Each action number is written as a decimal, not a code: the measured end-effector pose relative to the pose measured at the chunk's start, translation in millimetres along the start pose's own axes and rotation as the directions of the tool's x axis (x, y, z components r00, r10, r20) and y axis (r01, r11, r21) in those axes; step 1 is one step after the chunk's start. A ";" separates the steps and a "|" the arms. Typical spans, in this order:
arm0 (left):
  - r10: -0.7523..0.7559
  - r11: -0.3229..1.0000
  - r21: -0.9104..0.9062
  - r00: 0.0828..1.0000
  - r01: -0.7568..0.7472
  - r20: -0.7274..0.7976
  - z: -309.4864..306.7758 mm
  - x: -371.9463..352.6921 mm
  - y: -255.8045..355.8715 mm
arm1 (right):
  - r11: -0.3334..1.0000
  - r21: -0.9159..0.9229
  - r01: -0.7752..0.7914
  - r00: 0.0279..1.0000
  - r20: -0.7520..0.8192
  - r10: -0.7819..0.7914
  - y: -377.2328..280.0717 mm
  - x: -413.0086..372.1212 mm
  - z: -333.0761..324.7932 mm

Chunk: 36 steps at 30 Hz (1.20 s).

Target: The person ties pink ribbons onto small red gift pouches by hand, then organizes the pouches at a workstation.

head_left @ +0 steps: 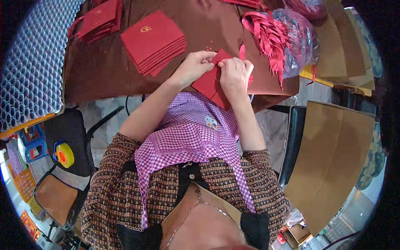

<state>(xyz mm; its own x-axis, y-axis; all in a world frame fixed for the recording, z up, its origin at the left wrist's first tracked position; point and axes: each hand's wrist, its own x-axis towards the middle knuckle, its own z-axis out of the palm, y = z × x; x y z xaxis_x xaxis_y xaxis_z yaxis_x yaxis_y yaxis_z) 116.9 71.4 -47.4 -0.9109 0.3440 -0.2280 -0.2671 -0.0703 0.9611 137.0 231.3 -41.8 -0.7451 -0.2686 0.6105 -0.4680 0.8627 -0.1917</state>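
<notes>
A flat red envelope-like piece (210,85) is held tilted over the table's front edge, between my two hands. My left hand (195,68) pinches its upper left edge with thumb and index finger. My right hand (235,76) has curled fingers gripping its upper right part, hiding whatever is between the fingertips. A short red ribbon end (242,51) shows just above my right hand. Left of my hands lies a stack of similar red pieces (153,39), the top one bearing a gold emblem. To the right, a bunch of red ribbons (268,37) spreads over clear plastic wrap (298,39).
A brown cloth (96,75) covers the table, with tiny red bits near my hands. Another red stack (101,21) lies at the back left. A honeycomb-like rack of tubes (35,58) stands far left. Cardboard (329,162) leans by a chair at right; yellow tape (64,155) is at left.
</notes>
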 end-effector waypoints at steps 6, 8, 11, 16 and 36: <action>0.010 1.000 0.005 1.000 -0.010 -0.010 -0.8 -0.1 -0.2 | 0.999 0.001 0.042 0.999 0.013 -0.042 -2.4 2.3 -1.7; 0.007 1.000 0.008 1.000 -0.007 -0.005 -2.0 1.6 -4.5 | 0.998 -0.004 0.068 0.998 0.009 -0.068 -1.9 2.6 -0.7; 0.015 1.000 -0.014 1.000 -0.015 0.005 -2.7 4.9 -11.4 | 0.991 -0.047 0.128 0.992 0.019 -0.127 -1.9 2.2 -0.2; 0.020 0.998 0.055 0.999 -0.017 -0.045 -1.8 5.1 -10.5 | 0.989 -0.088 0.117 0.990 0.084 -0.109 -4.9 2.7 -0.7; 0.041 0.999 0.036 0.995 -0.038 -0.086 3.2 5.4 -12.5 | 0.989 -0.022 0.144 0.978 0.154 -0.139 10.3 7.0 -13.6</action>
<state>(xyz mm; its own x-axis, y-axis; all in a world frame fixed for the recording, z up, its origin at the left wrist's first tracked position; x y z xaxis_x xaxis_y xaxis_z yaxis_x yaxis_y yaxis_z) 116.3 77.1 -60.1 -0.9447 0.2594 -0.2007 -0.2207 -0.0501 0.9741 133.5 244.1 -29.1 -0.7366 -0.4489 0.5059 -0.5602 0.8240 -0.0846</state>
